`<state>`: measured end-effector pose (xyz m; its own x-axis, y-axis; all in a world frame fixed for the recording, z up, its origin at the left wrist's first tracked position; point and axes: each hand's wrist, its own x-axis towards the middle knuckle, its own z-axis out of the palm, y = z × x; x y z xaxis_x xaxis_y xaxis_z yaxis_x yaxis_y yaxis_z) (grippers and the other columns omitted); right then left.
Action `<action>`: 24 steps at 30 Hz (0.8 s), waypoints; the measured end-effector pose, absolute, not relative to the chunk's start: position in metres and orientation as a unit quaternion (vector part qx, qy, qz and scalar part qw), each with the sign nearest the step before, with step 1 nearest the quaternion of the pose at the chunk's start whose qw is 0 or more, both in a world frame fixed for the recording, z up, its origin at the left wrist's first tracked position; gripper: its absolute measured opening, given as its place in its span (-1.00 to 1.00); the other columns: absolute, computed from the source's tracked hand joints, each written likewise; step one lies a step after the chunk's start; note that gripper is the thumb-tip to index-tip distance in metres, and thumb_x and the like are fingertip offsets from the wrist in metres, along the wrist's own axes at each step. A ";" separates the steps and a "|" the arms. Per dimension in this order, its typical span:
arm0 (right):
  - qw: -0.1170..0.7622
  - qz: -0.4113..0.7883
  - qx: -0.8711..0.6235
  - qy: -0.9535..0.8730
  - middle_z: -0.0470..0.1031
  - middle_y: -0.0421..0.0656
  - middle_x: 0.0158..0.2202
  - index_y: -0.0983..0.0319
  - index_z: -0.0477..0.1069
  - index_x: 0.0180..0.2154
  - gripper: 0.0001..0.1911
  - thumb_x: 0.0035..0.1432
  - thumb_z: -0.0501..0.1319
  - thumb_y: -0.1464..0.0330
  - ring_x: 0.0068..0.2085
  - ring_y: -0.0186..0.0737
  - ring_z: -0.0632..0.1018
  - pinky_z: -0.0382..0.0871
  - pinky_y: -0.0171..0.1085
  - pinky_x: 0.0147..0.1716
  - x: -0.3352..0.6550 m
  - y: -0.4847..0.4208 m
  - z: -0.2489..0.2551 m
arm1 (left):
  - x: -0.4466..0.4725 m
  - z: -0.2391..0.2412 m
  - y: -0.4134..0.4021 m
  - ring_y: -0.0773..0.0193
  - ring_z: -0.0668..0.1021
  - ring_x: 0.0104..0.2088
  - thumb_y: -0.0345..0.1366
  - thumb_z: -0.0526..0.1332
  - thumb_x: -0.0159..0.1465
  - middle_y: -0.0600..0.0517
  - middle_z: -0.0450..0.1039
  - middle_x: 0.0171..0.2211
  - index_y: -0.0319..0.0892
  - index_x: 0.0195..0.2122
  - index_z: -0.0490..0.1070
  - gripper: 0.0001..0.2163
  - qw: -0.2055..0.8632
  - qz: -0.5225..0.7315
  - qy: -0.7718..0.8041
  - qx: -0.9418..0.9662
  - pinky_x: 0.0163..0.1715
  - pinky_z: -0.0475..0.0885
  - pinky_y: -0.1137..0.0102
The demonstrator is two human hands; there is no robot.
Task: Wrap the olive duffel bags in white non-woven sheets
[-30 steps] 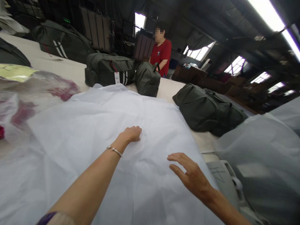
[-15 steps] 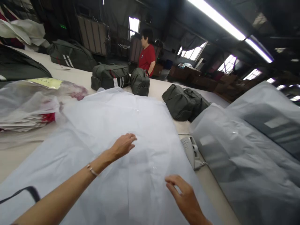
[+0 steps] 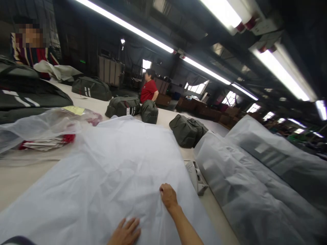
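**White cover sheet spread on the table, hands at its near end**

The white cover sheet [image 3: 114, 170] lies spread across the long table [image 3: 15, 180], mostly flat but creased and rumpled toward the near edge. The right hand [image 3: 168, 196] rests on it with fingers curled in, seemingly pinching a fold of the cloth, though the grip itself is hard to make out. The left hand [image 3: 125, 233] lies flat on the sheet at the bottom edge of the view, fingers spread and holding nothing.

As a judgement, the laying-out looks largely done, and smoothing the near wrinkles is what remains. Nothing sits on the sheet yet.

Just right of it lies a small grey tool [image 3: 196, 173], then wrapped bags [image 3: 245, 183]. Dark duffel bags [image 3: 187, 129] stand farther up the table, clear plastic packets [image 3: 38, 132] lie at left, and a person in a red shirt [image 3: 148, 90] works at the far end.
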<state>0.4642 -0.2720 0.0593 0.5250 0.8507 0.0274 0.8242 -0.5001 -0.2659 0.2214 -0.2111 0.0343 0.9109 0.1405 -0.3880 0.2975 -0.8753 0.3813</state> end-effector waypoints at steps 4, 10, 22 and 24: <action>0.174 0.051 -0.865 -0.469 0.57 -0.13 -0.26 0.14 0.51 -0.38 -0.75 0.06 0.11 0.54 -0.13 -0.12 0.56 0.39 -0.23 -0.05 0.470 -0.288 0.072 | 0.223 0.017 -0.212 -0.02 0.19 0.34 -0.49 0.12 0.17 -0.12 0.15 0.34 -0.02 0.22 0.28 -0.44 0.202 -0.153 0.138 0.957 0.28 0.09 -0.12; 0.244 0.146 -0.851 -0.442 0.58 -0.06 -0.04 0.25 0.53 -0.10 -0.66 0.09 0.11 0.46 -0.02 -0.16 0.58 0.45 -0.25 -0.03 0.476 -0.301 0.075 | 0.216 0.039 -0.220 0.04 0.25 0.31 -0.50 0.13 0.19 -0.10 0.23 0.29 -0.07 0.13 0.33 -0.54 0.171 -0.115 0.140 0.969 0.26 0.17 -0.01; 0.306 0.062 -0.745 -0.590 0.44 -0.03 0.17 0.13 0.40 0.12 -0.50 0.11 0.23 0.37 0.23 -0.02 0.39 0.27 -0.02 0.25 0.443 -0.374 0.126 | 0.181 0.082 -0.255 0.05 0.11 0.37 -0.32 0.34 0.13 -0.06 0.06 0.38 0.05 0.27 0.19 -0.33 0.151 -0.047 0.263 0.952 0.36 -0.01 0.05; 0.273 0.035 -0.683 -0.677 0.40 -0.10 0.21 0.00 0.33 0.18 -0.42 0.10 0.28 0.32 0.23 0.02 0.39 0.34 0.01 0.21 0.427 -0.411 0.109 | 0.157 0.079 -0.272 0.01 0.08 0.37 -0.19 0.37 0.12 -0.06 0.02 0.38 0.05 0.32 0.12 -0.26 0.180 -0.049 0.271 0.944 0.37 -0.04 0.05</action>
<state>0.4274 -0.4115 0.1090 0.0816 0.9431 0.3222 0.9047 0.0656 -0.4209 0.1566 -0.2725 0.0793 0.8478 0.4949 -0.1905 0.5303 -0.7875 0.3140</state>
